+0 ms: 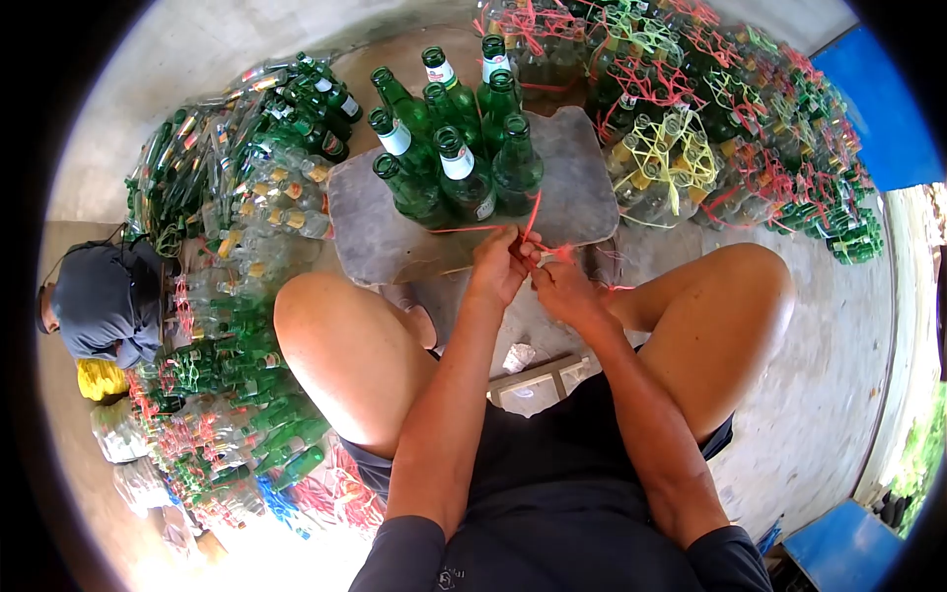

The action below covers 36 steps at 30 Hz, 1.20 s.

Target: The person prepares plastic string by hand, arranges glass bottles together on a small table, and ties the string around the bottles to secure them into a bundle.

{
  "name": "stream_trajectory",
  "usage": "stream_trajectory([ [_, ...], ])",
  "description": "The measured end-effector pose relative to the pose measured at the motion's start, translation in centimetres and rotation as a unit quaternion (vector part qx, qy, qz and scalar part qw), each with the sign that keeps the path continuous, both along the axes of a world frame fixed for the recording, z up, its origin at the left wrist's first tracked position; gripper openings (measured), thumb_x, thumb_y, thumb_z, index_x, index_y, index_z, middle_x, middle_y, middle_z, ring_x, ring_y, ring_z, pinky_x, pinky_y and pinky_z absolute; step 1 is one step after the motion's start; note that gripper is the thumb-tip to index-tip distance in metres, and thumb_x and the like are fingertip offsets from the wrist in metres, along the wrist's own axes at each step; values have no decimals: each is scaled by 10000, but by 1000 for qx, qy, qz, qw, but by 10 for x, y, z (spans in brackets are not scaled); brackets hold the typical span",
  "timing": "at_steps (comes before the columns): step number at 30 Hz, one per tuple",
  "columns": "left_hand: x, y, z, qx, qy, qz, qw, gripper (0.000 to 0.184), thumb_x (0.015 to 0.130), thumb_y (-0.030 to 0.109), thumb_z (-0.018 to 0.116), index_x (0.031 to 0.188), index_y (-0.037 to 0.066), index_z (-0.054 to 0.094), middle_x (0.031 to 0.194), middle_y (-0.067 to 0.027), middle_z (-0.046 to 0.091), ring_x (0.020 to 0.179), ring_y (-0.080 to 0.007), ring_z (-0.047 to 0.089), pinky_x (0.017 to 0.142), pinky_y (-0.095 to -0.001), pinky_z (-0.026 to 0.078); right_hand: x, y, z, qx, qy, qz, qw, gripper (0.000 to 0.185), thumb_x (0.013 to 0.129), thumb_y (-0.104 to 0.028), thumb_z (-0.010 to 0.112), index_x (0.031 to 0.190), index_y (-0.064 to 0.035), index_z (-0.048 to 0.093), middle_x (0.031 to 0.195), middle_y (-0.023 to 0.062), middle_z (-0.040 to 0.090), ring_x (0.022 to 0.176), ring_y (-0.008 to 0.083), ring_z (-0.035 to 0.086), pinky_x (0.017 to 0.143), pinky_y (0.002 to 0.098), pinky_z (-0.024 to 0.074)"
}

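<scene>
Several green glass bottles (418,197) stand upright in a tight cluster on a grey stone slab (582,187) in front of me. Red plastic string (464,230) runs along the near side of the cluster, low down, and leads to my hands. My left hand (501,264) is closed, pinching the string just off the slab's near edge. Close beside it, my right hand (567,290) also has its fingers closed on the string. Loose red ends stick out near the right fingers. My fingers partly hide where the strands cross.
Bundles of bottles tied with red and yellow string (671,163) are massed at the back right. More bottles (237,335) pile up along the left. Another person (107,301) in dark clothing sits at the far left, near a yellow bag (101,379). My knees flank the slab.
</scene>
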State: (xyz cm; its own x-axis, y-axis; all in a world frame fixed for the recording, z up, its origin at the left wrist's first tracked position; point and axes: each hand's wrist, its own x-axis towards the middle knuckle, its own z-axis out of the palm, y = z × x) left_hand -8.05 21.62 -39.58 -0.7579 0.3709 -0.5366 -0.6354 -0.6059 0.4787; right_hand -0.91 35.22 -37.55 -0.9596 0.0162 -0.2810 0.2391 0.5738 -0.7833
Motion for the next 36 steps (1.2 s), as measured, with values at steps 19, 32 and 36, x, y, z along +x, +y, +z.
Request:
stream_trajectory([
  [19,2,3,12,-22,-9,25,999,133,1047,151,523,990,38,564,944,-113,657,635,-93,485,540,-257,420,-11,25,8,-83,96,-91,988,154,902,-137,627,896,11,672,672,45,593,563,153,550,544,319,437],
  [32,1,10,12,-39,25,-4,999,164,935,146,710,1096,124,684,868,13,650,585,-35,438,508,-210,346,-38,36,52,-293,-67,-251,920,188,920,-160,641,795,-26,683,664,-25,549,509,44,432,436,224,309],
  [36,2,14,9,-106,46,-6,993,210,901,149,755,1103,114,712,842,46,656,586,-11,441,525,-191,345,-46,38,48,-314,-52,-253,914,203,898,-168,652,760,-22,677,657,-13,561,494,51,456,424,235,315],
])
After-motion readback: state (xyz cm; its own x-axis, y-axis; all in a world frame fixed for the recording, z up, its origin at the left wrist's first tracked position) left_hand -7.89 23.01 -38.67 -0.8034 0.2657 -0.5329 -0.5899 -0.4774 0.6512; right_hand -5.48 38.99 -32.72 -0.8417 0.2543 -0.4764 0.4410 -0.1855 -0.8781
